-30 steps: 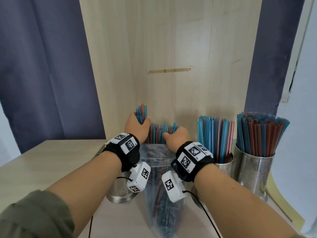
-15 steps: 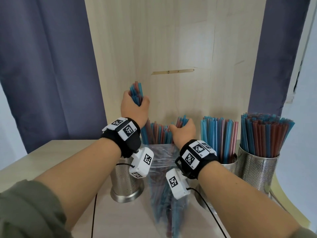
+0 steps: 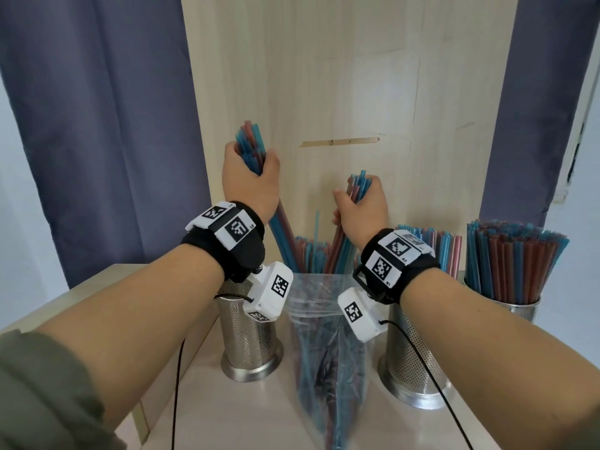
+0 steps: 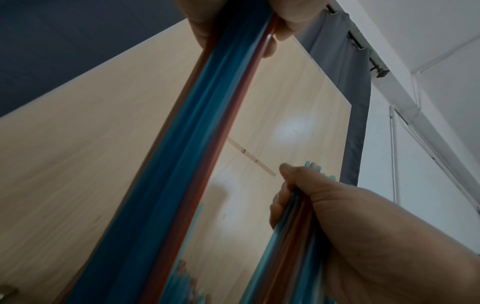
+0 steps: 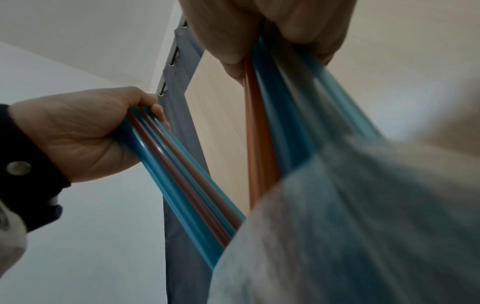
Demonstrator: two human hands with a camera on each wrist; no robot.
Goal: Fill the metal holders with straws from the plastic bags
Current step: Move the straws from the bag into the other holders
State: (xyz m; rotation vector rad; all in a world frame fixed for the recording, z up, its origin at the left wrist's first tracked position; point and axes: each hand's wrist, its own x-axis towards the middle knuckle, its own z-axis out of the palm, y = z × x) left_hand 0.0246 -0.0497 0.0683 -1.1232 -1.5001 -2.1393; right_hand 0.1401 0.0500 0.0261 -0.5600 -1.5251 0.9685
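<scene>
My left hand (image 3: 250,180) grips a bundle of blue and red straws (image 3: 250,145), raised high over the clear plastic bag (image 3: 324,326). Lower and to the right, my right hand (image 3: 362,207) grips a second bundle (image 3: 359,185). The lower ends of both bundles still reach down among the straws standing in the bag's mouth (image 3: 310,254). An empty perforated metal holder (image 3: 248,336) stands left of the bag. In the left wrist view the left bundle (image 4: 207,144) runs up into my fingers (image 4: 283,20). In the right wrist view my right hand (image 5: 285,24) holds its bundle (image 5: 270,107) above the blurred bag (image 5: 363,226).
Right of the bag a second holder (image 3: 412,352) holds straws, and a third holder (image 3: 519,308) at the far right is packed full. A wooden panel (image 3: 324,76) stands upright just behind, with dark curtains on both sides. The table's edge (image 3: 97,280) runs along the left.
Both hands have risen, drawing their straw bundles up out of the bag. The left hand has climbed much higher than the right.
</scene>
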